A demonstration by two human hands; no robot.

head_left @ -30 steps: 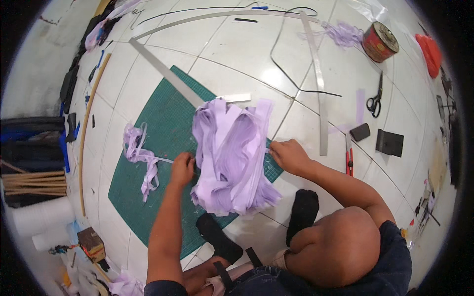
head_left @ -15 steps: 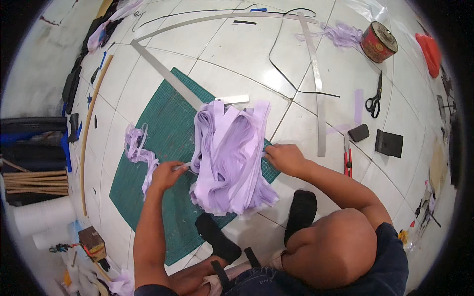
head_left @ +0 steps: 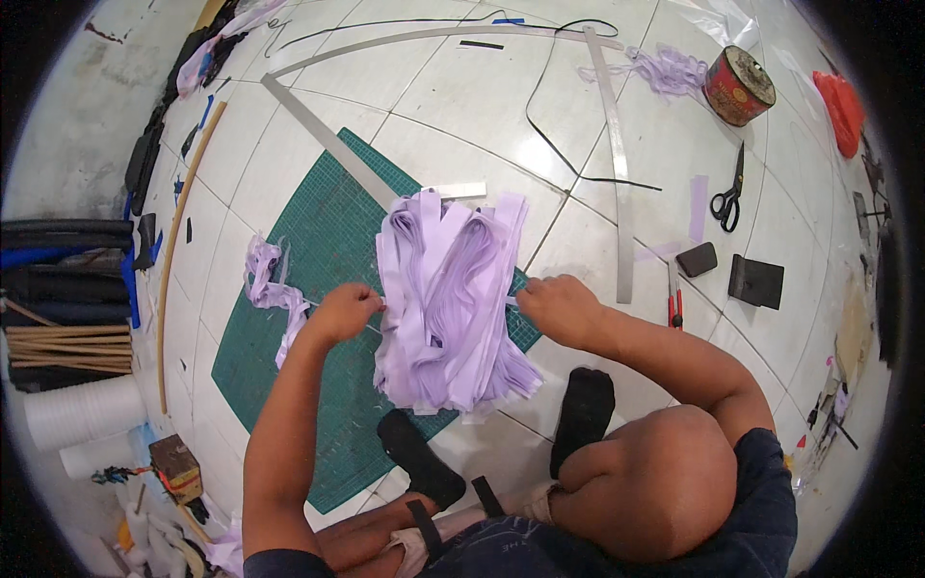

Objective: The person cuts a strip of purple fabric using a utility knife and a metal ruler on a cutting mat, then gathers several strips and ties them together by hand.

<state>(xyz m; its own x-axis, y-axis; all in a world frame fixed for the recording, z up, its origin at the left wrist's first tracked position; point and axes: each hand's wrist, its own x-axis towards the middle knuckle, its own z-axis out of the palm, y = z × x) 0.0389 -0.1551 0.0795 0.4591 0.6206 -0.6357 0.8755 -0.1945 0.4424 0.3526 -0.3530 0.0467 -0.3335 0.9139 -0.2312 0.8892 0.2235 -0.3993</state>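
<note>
A thick bundle of folded lavender fabric strips (head_left: 448,318) lies on a green cutting mat (head_left: 289,385), partly over the bare tiles. My left hand (head_left: 349,310) is closed at its left edge, pinching a narrow pale fabric strip. At the opposite edge my right hand (head_left: 559,308) also pinches a short length of pale strip beside the bundle. Whether both lengths are one strip passing beneath the bundle is hidden. A loose tangle of lavender scraps (head_left: 275,289) rests on the mat, left of my left hand.
Metal straightedges (head_left: 332,144) frame the far floor. To the right lie black scissors (head_left: 729,197), a red cutter (head_left: 674,301), dark blocks (head_left: 755,281) and a round red tin (head_left: 740,87). A wooden stick (head_left: 183,231) lies left. My socked feet (head_left: 583,414) flank the bundle's near end.
My left hand has moved up and right, close against the bundle's edge. The bundle's left side looks straighter and more gathered. A bit of strip now shows at my right hand, which has barely moved.
</note>
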